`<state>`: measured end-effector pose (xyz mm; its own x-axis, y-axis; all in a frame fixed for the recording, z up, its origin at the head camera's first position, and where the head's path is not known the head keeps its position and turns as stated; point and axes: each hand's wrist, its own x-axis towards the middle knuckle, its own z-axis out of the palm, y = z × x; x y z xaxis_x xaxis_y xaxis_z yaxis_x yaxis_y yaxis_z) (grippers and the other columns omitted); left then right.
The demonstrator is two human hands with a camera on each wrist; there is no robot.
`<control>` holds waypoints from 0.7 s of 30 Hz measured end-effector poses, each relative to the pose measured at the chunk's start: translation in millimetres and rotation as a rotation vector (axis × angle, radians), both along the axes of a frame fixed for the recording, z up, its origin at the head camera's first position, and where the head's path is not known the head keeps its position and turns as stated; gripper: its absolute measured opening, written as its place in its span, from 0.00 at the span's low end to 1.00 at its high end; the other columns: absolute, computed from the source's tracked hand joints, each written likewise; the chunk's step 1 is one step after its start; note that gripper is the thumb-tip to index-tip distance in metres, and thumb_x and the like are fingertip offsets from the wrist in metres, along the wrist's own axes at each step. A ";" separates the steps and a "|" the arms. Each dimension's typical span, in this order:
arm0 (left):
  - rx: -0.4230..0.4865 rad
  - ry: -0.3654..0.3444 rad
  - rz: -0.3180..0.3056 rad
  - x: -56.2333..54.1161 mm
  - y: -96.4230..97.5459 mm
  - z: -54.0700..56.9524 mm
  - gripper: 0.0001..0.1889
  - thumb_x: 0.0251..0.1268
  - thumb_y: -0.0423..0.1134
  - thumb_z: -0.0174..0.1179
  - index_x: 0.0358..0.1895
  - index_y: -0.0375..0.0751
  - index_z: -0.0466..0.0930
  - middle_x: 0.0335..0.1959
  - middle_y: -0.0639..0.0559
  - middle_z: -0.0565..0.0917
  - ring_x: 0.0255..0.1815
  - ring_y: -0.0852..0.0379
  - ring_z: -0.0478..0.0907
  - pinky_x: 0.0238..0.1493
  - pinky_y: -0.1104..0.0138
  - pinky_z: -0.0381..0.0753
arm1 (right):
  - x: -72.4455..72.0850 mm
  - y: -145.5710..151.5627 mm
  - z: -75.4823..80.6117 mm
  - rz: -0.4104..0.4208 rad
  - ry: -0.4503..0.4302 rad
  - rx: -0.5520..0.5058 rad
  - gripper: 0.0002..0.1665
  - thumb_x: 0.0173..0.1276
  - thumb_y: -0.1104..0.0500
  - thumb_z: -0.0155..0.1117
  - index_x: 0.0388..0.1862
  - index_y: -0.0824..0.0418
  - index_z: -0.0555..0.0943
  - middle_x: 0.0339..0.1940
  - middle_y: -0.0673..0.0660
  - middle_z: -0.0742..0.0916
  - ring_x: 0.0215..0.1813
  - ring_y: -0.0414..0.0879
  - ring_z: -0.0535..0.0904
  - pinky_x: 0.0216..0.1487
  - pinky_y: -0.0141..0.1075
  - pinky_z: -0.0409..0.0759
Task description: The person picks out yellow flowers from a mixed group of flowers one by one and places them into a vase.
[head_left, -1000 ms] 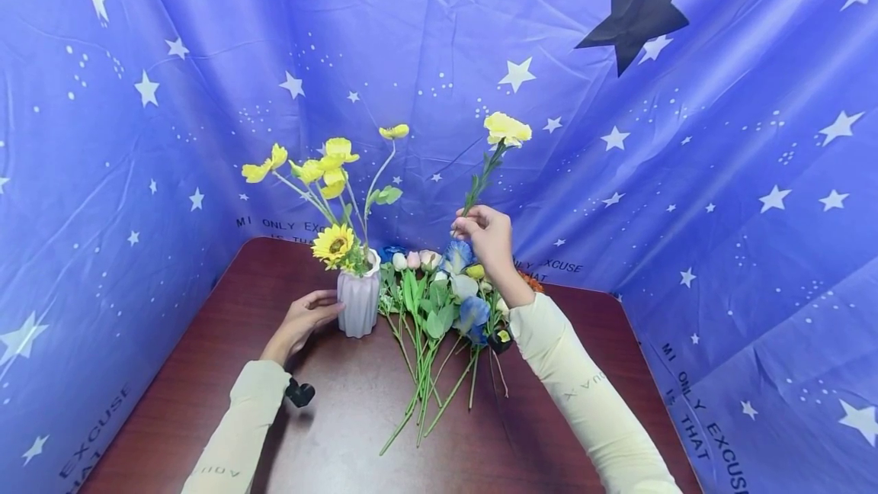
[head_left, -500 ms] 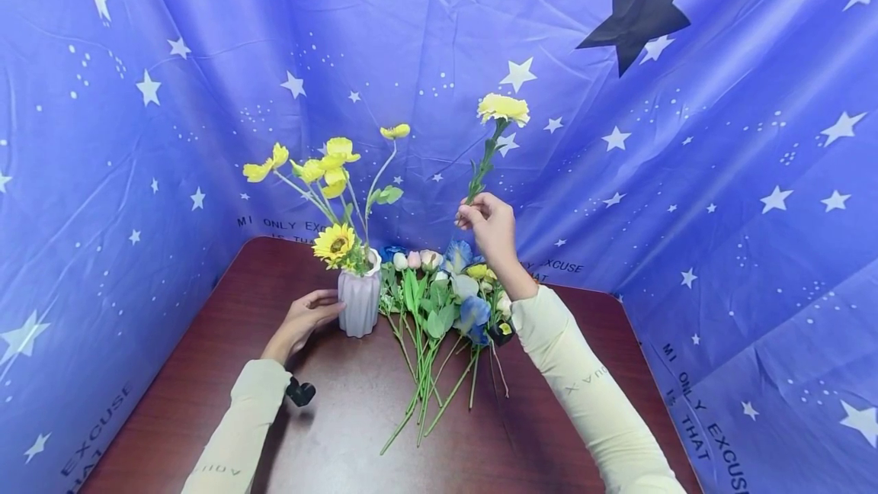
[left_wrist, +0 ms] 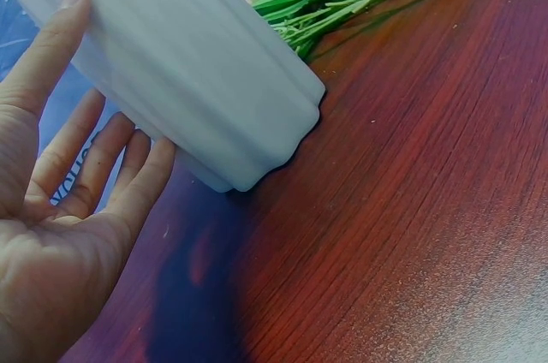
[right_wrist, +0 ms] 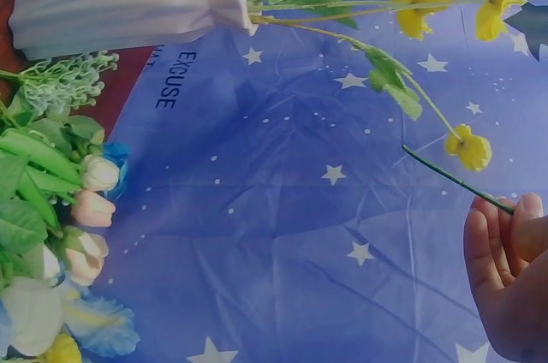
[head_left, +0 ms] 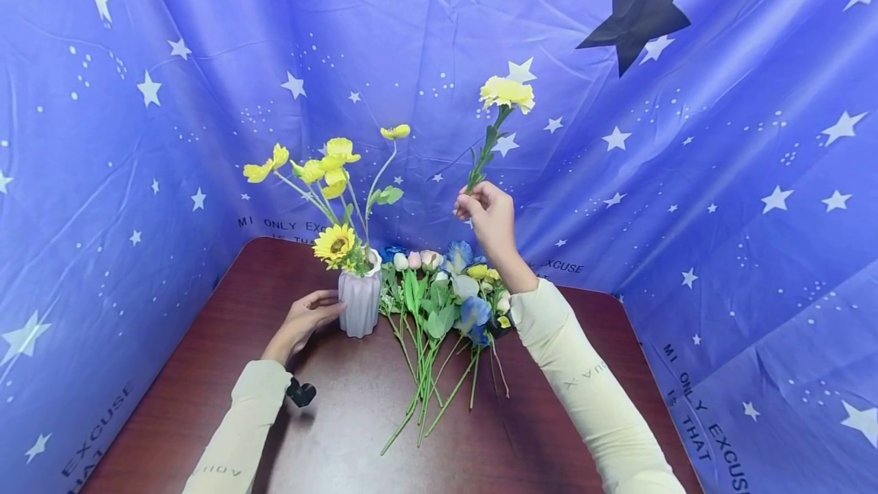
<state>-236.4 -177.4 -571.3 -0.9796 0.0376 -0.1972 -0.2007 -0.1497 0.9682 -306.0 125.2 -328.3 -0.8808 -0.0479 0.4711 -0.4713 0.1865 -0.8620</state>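
My right hand (head_left: 490, 216) pinches the green stem of a yellow carnation (head_left: 506, 93), raised above the table with its bloom up. In the right wrist view the stem's bare lower end (right_wrist: 458, 181) sticks out past the fingertips. A pale lilac fluted vase (head_left: 359, 303) stands upright on the table, holding a sunflower (head_left: 334, 245) and several yellow poppy-like flowers (head_left: 335, 181). At the vase's left side rests my left hand (head_left: 304, 324). Its thumb and fingertips touch the wall (left_wrist: 197, 63), the fingers loosely spread and not wrapped round it.
Right of the vase lies a bunch of loose flowers (head_left: 439, 320), with blue, white, pink and yellow blooms and stems pointing toward me. The brown table (head_left: 343, 433) is enclosed by a blue star-printed cloth (head_left: 425, 59).
My right hand has risen with the yellow carnation, lifting its bloom higher against the cloth. The left hand and the vase have stayed put.
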 end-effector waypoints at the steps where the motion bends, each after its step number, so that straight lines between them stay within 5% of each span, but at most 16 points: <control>1: 0.000 0.000 0.001 0.0 0.0 -0.1 0.31 0.69 0.35 0.66 0.71 0.27 0.67 0.50 0.53 0.82 0.46 0.67 0.83 0.60 0.65 0.83 | -0.5 -0.9 0.8 0.004 -0.001 -0.007 0.02 0.69 0.76 0.62 0.37 0.78 0.80 0.33 0.74 0.86 0.23 0.35 0.81 0.31 0.27 0.85; 5: -0.003 0.004 0.002 0.2 -0.6 -1.0 0.31 0.69 0.35 0.66 0.70 0.27 0.67 0.50 0.52 0.82 0.47 0.67 0.83 0.60 0.65 0.83 | -0.8 -4.9 3.7 0.029 -0.005 -0.040 0.02 0.69 0.76 0.62 0.35 0.77 0.79 0.35 0.77 0.86 0.24 0.35 0.82 0.32 0.27 0.86; 13: 0.007 0.014 -0.004 1.7 -0.5 -1.2 0.31 0.69 0.35 0.66 0.70 0.27 0.67 0.50 0.53 0.83 0.46 0.67 0.83 0.59 0.66 0.84 | 0.8 -13.8 5.7 0.103 -0.040 -0.145 0.01 0.66 0.78 0.64 0.35 0.77 0.80 0.23 0.47 0.86 0.24 0.38 0.83 0.33 0.29 0.87; 21: 0.013 0.017 0.000 0.1 -0.3 -2.4 0.30 0.69 0.35 0.66 0.70 0.27 0.67 0.49 0.53 0.83 0.46 0.67 0.83 0.60 0.66 0.84 | 3.8 -26.0 1.7 0.133 -0.056 -0.147 0.10 0.65 0.75 0.67 0.40 0.85 0.80 0.22 0.46 0.87 0.25 0.39 0.85 0.35 0.32 0.89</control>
